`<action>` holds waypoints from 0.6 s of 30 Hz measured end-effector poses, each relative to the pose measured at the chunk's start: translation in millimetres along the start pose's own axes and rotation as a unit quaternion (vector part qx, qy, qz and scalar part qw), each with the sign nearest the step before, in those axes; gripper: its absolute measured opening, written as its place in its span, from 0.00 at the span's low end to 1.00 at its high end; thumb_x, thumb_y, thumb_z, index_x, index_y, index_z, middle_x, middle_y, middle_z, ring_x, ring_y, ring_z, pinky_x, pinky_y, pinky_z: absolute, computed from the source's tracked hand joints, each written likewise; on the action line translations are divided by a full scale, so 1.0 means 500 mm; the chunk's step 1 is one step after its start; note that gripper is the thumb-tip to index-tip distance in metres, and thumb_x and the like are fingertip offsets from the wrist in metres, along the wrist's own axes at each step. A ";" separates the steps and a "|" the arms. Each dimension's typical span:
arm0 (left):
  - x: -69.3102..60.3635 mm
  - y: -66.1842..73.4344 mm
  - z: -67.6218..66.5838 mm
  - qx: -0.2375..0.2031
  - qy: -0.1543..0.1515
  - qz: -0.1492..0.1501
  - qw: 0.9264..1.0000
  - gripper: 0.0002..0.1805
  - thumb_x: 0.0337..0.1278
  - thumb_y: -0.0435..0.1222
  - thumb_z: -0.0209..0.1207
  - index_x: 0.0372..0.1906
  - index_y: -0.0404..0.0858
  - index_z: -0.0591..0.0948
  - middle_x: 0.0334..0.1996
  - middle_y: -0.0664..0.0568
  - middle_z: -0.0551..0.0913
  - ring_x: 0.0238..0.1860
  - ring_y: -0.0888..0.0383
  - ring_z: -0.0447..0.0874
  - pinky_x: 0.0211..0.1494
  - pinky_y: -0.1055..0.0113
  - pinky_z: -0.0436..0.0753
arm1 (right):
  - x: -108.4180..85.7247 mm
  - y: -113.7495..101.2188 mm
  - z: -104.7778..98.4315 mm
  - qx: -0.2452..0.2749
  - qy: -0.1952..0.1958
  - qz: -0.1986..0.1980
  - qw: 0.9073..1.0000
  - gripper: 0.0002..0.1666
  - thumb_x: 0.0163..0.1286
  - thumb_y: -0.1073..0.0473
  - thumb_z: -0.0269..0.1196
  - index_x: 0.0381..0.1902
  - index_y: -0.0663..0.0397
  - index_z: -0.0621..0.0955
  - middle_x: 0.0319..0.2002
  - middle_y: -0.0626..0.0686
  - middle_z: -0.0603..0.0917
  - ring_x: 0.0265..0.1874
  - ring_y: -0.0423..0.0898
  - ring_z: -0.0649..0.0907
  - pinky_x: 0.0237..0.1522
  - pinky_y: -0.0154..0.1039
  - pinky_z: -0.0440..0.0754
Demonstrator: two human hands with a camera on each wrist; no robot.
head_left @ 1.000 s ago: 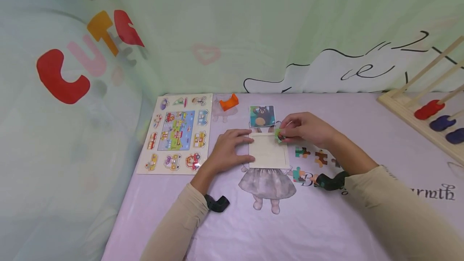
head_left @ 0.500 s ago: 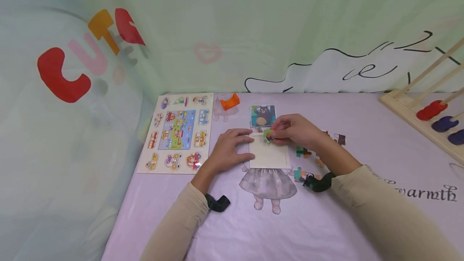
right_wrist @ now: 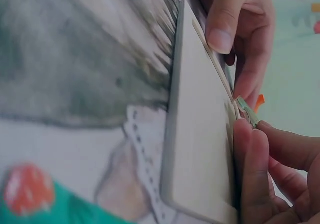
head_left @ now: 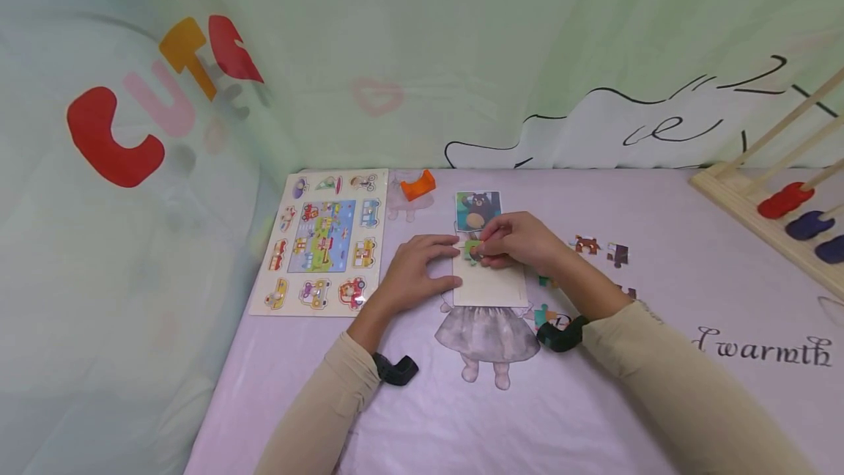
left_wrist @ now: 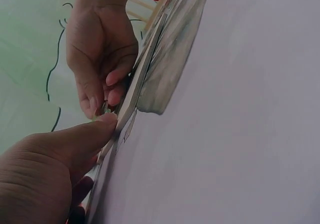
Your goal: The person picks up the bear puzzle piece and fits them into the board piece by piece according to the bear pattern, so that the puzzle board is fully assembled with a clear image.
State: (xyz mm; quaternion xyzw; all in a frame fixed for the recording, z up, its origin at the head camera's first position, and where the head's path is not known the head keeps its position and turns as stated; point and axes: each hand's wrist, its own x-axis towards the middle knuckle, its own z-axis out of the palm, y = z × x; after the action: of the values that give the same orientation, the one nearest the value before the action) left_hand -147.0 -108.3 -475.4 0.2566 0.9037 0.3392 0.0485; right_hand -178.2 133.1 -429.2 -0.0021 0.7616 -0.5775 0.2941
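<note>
In the head view a pale wooden puzzle tray (head_left: 491,281) lies in front of me. My left hand (head_left: 417,273) rests along its left edge, thumb and fingertips spread and touching the rim. My right hand (head_left: 521,244) pinches a small green jigsaw piece (head_left: 471,251) between thumb and fingers over the tray's upper left corner. The right wrist view shows this jigsaw piece (right_wrist: 247,110) tilted at the far rim, partly covered by fingertips. Right behind the tray lies a bear picture card (head_left: 478,211).
Loose jigsaw pieces, such as a brown piece (head_left: 585,244) and a dark piece (head_left: 617,255), lie right of the tray; the right arm covers some. A vehicle puzzle board (head_left: 267,292) lies left, an orange arched block (head_left: 418,185) behind. A wooden abacus (head_left: 732,185) stands at far right.
My right hand has moved left across the tray with the green jigsaw piece, from its upper right corner to its upper left. The left hand has stayed in place.
</note>
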 end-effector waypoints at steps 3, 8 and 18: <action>0.000 0.004 -0.001 -0.006 0.003 -0.002 1.000 0.29 0.56 0.50 0.71 0.61 0.45 0.83 0.69 0.59 0.77 0.73 0.56 0.69 0.75 0.49 0.64 | 0.005 0.002 0.006 0.004 0.002 0.001 1.000 0.17 0.67 0.66 0.69 0.49 0.69 0.78 0.33 0.52 0.88 0.29 0.41 0.89 0.35 0.35 0.87; 0.000 -0.001 0.001 -0.006 0.003 -0.006 1.000 0.29 0.56 0.50 0.71 0.62 0.46 0.82 0.69 0.60 0.77 0.73 0.57 0.68 0.77 0.49 0.62 | 0.015 0.001 0.010 -0.015 0.005 0.012 1.000 0.17 0.66 0.64 0.70 0.49 0.67 0.79 0.33 0.52 0.87 0.28 0.42 0.88 0.34 0.34 0.87; 0.001 -0.001 0.002 -0.009 0.007 -0.008 1.000 0.29 0.55 0.50 0.71 0.62 0.47 0.82 0.68 0.60 0.78 0.72 0.57 0.69 0.76 0.49 0.63 | 0.024 -0.003 0.003 0.006 -0.011 0.053 0.999 0.16 0.66 0.64 0.69 0.49 0.65 0.79 0.35 0.52 0.89 0.30 0.42 0.89 0.34 0.33 0.86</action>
State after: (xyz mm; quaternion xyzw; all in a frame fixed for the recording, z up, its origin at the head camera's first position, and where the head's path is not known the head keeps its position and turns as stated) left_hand -147.4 -107.7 -476.2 0.2468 0.9030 0.3484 0.0475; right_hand -187.9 127.2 -433.6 0.0337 0.7536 -0.5659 0.3326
